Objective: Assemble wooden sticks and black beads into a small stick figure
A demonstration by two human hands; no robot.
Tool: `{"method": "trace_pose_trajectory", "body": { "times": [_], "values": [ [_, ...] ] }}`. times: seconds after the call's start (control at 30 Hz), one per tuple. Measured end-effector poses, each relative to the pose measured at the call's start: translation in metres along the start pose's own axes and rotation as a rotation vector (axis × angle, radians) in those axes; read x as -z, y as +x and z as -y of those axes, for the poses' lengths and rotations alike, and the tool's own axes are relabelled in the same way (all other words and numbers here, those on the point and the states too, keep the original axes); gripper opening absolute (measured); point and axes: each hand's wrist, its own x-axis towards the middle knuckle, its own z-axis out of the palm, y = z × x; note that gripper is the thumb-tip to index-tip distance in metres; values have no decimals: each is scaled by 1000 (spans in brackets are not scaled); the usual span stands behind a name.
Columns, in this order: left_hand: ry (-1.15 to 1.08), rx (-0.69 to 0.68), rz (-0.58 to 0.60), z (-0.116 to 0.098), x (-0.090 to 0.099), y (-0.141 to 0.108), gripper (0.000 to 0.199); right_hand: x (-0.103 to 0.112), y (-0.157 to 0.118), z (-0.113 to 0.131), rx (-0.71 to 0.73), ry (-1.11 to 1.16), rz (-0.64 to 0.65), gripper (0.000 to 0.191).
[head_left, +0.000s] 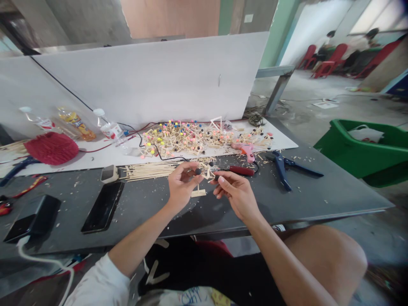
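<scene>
Just above the dark table, a small figure of thin wooden sticks with dark balls [208, 171] is between my two hands. My left hand [184, 185] is closed on its left side, thumb and fingers near a dark ball. With a pinch, my right hand [234, 190] holds the figure's right side at another dark ball. Fingers hide part of the figure. Below it, a small flat piece of sticks [198, 193] shows on the table. Behind my hands lies a bundle of long thin sticks [149, 171].
A heap of stick pieces with coloured balls [178, 138] lies on the white board. On the right are a pink glue gun [247, 151], a red-handled tool [241, 171], blue cutters [280, 170] and a green bin [360, 148]. Left lie a phone [102, 207] and a black device [33, 217].
</scene>
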Motion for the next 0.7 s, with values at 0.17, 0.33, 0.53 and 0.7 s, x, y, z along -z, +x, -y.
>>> {"method": "trace_pose_trajectory", "body": {
  "times": [0.17, 0.33, 0.53, 0.7],
  "values": [
    [94, -168, 44, -5, 1, -2, 33, 0, 0, -1, 10, -25, 1, 27],
    [147, -260, 81, -10, 0, -2, 29, 0, 0, -2, 34, -61, -8, 25],
    [145, -267, 81, -9, -1, -2, 32, 1, 1, -2, 62, -113, -2, 32],
    [136, -229, 66, -8, 0, -3, 31, 2, 2, -2, 110, -217, -4, 35]
  ]
}}
